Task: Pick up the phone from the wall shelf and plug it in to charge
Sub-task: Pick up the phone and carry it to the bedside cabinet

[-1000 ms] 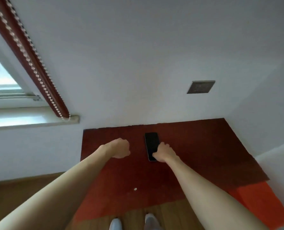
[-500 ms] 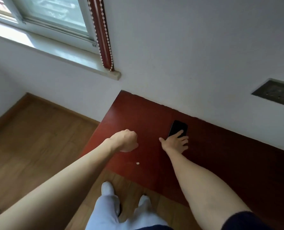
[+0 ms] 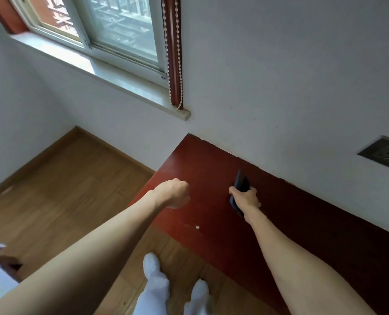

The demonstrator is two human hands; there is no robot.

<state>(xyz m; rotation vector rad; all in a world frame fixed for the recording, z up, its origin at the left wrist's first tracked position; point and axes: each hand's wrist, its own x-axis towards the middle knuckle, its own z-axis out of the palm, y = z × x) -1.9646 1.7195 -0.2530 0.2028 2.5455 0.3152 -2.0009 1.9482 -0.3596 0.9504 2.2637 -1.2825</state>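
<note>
The phone [image 3: 240,183] is a slim black slab, seen nearly edge-on, tilted with its far end raised off the shelf and its near end hidden behind the wrist. The right hand [image 3: 245,198] wraps it, thumb on the left edge and fingers [image 3: 252,189] curled over the right side, over the shelf close to the wall. The left hand [image 3: 175,193] hangs above the shelf's left part, curled into a loose fist with nothing in it.

The wall shelf [image 3: 314,223] is a dark red-brown board fixed against a white wall [image 3: 280,76], with a small white speck [image 3: 197,227] near its front edge. A grey socket plate [image 3: 386,155] sits in the wall to the right. To the left are a window [image 3: 111,30] with a pale sill [image 3: 125,87] and a red blind with a bead chain [image 3: 174,53]. Below lies a wooden floor [image 3: 64,189], and white-socked feet [image 3: 152,264] stand beneath.

Half a second ago the phone lay flat on the shelf under the spread right hand; now it is lifted and gripped.
</note>
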